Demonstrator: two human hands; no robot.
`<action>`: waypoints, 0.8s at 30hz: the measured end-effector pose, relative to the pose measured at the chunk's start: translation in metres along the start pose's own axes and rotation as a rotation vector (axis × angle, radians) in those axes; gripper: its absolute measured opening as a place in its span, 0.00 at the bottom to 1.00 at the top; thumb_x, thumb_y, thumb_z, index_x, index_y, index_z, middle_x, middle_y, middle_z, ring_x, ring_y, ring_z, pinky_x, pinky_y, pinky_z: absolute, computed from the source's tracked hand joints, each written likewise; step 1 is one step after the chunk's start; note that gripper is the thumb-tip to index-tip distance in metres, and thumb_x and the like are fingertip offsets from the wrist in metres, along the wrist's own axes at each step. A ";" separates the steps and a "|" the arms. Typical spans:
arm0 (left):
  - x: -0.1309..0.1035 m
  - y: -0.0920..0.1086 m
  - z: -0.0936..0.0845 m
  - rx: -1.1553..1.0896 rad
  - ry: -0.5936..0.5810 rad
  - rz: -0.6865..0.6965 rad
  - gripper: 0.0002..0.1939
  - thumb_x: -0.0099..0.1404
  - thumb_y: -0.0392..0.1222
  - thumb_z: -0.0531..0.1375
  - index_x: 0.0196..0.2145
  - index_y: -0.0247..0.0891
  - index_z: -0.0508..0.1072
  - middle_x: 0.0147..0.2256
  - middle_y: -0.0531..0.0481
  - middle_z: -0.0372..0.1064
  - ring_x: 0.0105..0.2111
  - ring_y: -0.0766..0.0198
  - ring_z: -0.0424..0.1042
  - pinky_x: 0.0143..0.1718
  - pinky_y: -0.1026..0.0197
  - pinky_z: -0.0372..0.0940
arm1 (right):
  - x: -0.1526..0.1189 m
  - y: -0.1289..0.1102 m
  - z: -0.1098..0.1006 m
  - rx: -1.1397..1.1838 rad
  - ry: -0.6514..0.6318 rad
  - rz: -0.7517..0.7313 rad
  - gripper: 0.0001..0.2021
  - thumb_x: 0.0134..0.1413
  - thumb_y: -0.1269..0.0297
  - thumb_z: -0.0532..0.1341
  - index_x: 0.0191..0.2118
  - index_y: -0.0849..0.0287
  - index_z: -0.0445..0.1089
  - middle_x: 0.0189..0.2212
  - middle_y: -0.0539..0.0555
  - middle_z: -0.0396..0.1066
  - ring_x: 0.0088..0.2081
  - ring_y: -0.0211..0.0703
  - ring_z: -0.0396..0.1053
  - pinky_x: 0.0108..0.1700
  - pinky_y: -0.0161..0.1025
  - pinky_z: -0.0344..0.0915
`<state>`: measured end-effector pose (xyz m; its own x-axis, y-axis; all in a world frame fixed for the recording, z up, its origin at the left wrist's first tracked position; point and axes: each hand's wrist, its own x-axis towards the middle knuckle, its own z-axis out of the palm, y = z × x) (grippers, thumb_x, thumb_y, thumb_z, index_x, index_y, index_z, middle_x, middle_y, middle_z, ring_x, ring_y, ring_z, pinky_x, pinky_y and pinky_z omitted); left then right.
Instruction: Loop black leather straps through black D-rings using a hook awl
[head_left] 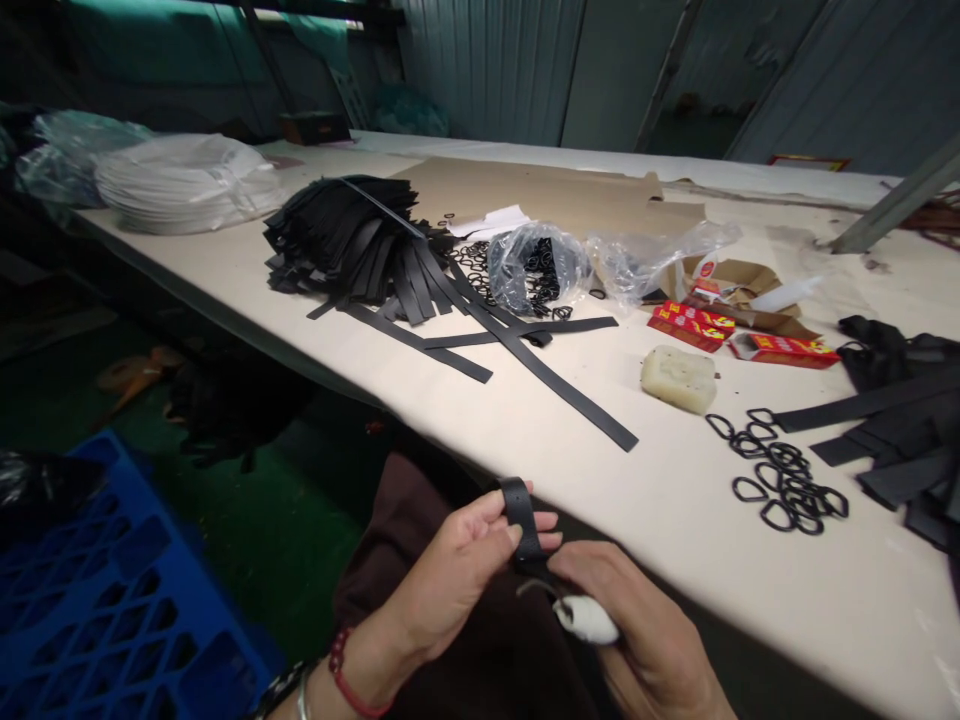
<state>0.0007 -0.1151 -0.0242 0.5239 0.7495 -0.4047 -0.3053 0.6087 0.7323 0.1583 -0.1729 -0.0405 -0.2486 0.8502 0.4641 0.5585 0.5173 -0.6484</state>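
Note:
My left hand (457,560) pinches a black strap (519,515) between thumb and fingers, the strap bent over into a loop above my lap, just off the table's front edge. My right hand (645,630) is closed close beside it, its fingers at the strap's lower end. In the right hand also sits a small white bulb-shaped thing (587,620) with a thin, curved dark tip pointing at the strap; its exact kind does not show. The lower part of the strap is hidden by my hands.
Cut black straps (352,240) lie bundled on the pale table (480,420). Black D-rings (787,480) are heaped at right, more in a plastic bag (536,265). Red boxes (690,325), a yellowish block (679,378) and a white coil (184,180) lie around. A blue pallet (135,600) is below.

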 end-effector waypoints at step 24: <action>-0.004 -0.005 0.003 0.245 -0.049 -0.066 0.09 0.62 0.37 0.54 0.39 0.31 0.70 0.32 0.46 0.71 0.28 0.64 0.71 0.36 0.60 0.62 | 0.018 -0.007 0.009 0.556 0.100 1.011 0.14 0.49 0.51 0.59 0.28 0.60 0.67 0.14 0.44 0.58 0.14 0.31 0.53 0.14 0.28 0.52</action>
<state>0.0020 -0.1218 -0.0243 0.5758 0.6932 -0.4336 -0.0703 0.5703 0.8184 0.1426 -0.1605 -0.0329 0.1902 0.9018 -0.3881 0.0355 -0.4014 -0.9152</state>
